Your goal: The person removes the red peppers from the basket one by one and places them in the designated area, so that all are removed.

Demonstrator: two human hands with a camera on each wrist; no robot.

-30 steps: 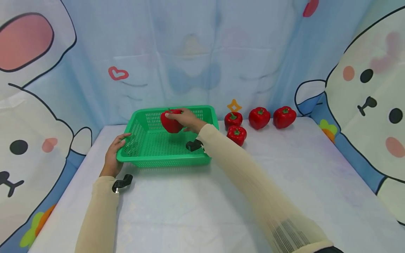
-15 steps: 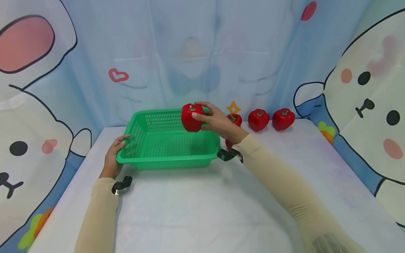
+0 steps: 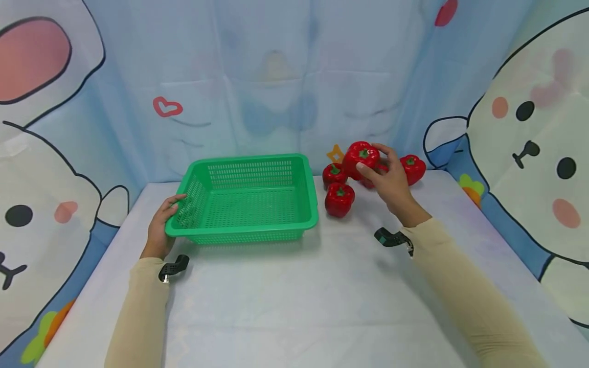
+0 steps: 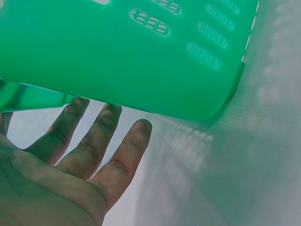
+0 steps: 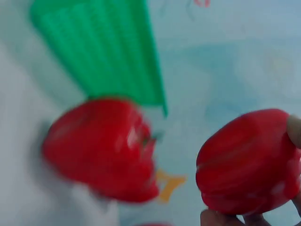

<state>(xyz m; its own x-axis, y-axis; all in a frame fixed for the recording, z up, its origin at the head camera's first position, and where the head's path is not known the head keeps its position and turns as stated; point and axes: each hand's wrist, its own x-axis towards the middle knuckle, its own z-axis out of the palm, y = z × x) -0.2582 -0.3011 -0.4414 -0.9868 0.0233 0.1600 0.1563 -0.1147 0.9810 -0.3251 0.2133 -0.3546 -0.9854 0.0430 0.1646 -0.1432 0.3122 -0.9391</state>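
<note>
My right hand (image 3: 391,181) grips a red bell pepper (image 3: 358,158) between thumb and fingers, raised above the back right of the table. In the right wrist view this pepper (image 5: 247,162) shows at the right, with fingertips at its edge. Other red bell peppers stand around it: one front left (image 3: 339,200), one behind that (image 3: 334,175), one at the right (image 3: 412,168). Another is mostly hidden behind the held pepper and hand. My left hand (image 3: 159,227) rests against the left side of a green basket (image 3: 239,232); its fairly straight fingers (image 4: 134,141) touch the outer wall.
The basket holds nothing and sits left of the peppers on the white-covered table (image 3: 276,296). A blue cartoon-print curtain (image 3: 257,102) stands right behind the basket and peppers. Black camera mounts (image 3: 174,268) jut from both wrists.
My right hand has carried the bell pepper from over the basket rightwards, past the basket's rim, to among the other peppers. The left hand and the basket have stayed in place.
</note>
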